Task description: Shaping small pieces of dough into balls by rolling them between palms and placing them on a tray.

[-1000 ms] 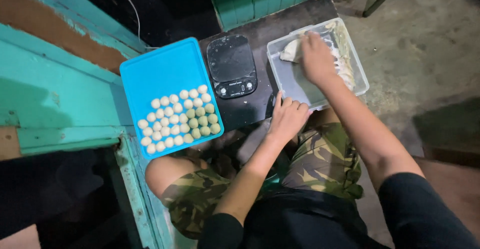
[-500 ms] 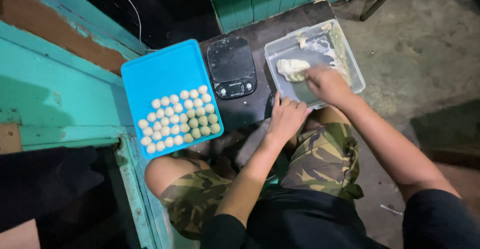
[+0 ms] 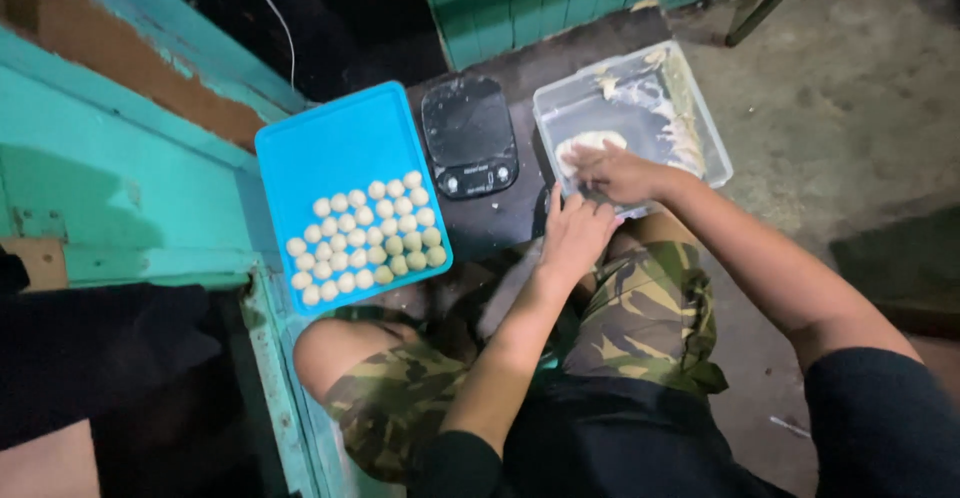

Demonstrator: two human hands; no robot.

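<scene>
Where right hand (image 3: 615, 173) covers dough (image 3: 590, 143), fingers unclear

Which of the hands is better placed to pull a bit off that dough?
Probably the right hand: it already rests on the dough inside the clear tub. The left hand sits outside, at the tub's near edge.

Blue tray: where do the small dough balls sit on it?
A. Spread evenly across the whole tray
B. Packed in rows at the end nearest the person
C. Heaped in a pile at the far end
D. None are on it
B: the dough balls lie in neat rows filling the near end of the blue tray, whose far half is bare blue.
</scene>
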